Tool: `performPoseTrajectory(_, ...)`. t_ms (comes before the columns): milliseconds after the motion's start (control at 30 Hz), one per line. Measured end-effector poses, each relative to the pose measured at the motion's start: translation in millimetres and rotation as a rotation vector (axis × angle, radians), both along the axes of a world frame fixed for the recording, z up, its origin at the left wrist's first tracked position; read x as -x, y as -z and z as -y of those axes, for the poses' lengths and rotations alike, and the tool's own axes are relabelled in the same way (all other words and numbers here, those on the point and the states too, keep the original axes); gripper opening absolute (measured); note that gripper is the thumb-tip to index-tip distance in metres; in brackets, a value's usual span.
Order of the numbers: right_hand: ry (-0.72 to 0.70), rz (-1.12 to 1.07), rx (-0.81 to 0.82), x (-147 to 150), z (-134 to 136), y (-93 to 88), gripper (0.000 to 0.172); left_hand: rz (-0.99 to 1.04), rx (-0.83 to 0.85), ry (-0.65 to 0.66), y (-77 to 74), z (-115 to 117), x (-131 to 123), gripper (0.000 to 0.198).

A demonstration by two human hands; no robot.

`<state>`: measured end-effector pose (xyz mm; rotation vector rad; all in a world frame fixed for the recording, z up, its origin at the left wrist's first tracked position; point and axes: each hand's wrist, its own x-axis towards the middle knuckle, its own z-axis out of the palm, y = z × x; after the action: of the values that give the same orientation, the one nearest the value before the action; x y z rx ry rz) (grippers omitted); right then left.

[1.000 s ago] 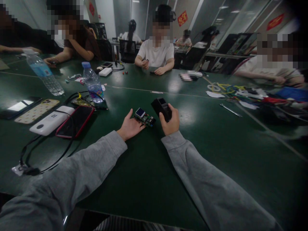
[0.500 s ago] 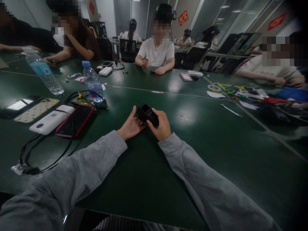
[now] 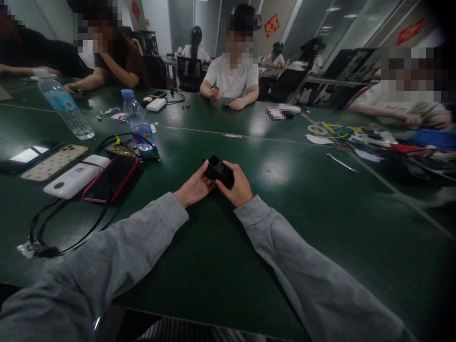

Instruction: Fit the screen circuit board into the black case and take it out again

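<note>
Between my hands, above the green table (image 3: 213, 247), is a small black boxy device (image 3: 218, 166) with a dark screen and small markings or keys on its face. My right hand (image 3: 238, 184) grips its right side, thumb at the near edge and fingers over the far edge. At its left side is my left hand (image 3: 195, 186), with the thumb against the device and the other fingers beneath it, partly hidden. The device is tilted, its face turned up toward me. What kind of device it is, I cannot make out.
On the left lie a red-edged phone (image 3: 112, 179), a white power bank (image 3: 76, 176), a patterned phone case (image 3: 55, 162) and a black cable (image 3: 103, 218). Two water bottles (image 3: 138, 121) (image 3: 66, 104) stand behind. To the right are a wrench (image 3: 342, 163) and a cable heap (image 3: 377, 137). Several people sit around.
My left thumb has come down from its raised position onto the device's left side. The device has turned slightly, its face showing more toward me. My right hand keeps its grip.
</note>
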<state>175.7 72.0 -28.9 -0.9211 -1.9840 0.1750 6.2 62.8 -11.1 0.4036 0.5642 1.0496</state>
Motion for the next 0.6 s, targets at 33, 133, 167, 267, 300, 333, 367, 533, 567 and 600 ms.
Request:
performPoseTrajectory(33,0.006,-0.013,0.01,-0.3,0.3,-0.9,0.056,-0.013,-0.006,-0.008,-0.1,0.6,-0.9,0.026)
performPoseTrajectory(133,0.026,-0.044,0.015,-1.3,1.7,-3.4,0.054,-0.051,-0.031,-0.024,0.2,1.8,-3.0,0.024)
performPoseTrajectory(167,0.025,-0.043,0.0,-1.4,2.1,-3.9,0.054,-0.06,-0.043,-0.02,0.7,1.8,-3.3,0.024)
performPoseTrajectory(267,0.008,-0.022,-0.045,-1.4,2.6,-4.1,0.054,-0.072,-0.067,-0.002,3.0,0.6,-3.0,0.027)
performPoseTrajectory(300,0.006,-0.025,-0.034,-1.3,2.3,-3.8,0.054,-0.069,-0.064,-0.003,3.9,-0.1,-2.6,0.028)
performPoseTrajectory(333,0.007,-0.036,-0.009,-1.2,1.8,-3.4,0.054,-0.062,-0.056,-0.009,4.6,-0.8,-2.1,0.03)
performPoseTrajectory(367,0.01,-0.053,0.025,-1.2,1.2,-3.0,0.054,-0.054,-0.044,-0.017,5.1,-1.6,-1.6,0.031)
performPoseTrajectory(533,0.001,-0.078,0.078,-0.9,0.3,-2.3,0.056,-0.016,-0.029,-0.013,5.0,-2.6,0.3,0.031)
performPoseTrajectory(567,-0.006,-0.071,0.07,-0.8,0.8,-2.7,0.056,-0.012,-0.033,-0.008,4.8,-2.3,0.4,0.03)
performPoseTrajectory(600,-0.008,-0.065,0.064,-0.8,1.4,-3.1,0.056,-0.011,-0.036,-0.006,4.7,-2.0,0.5,0.03)
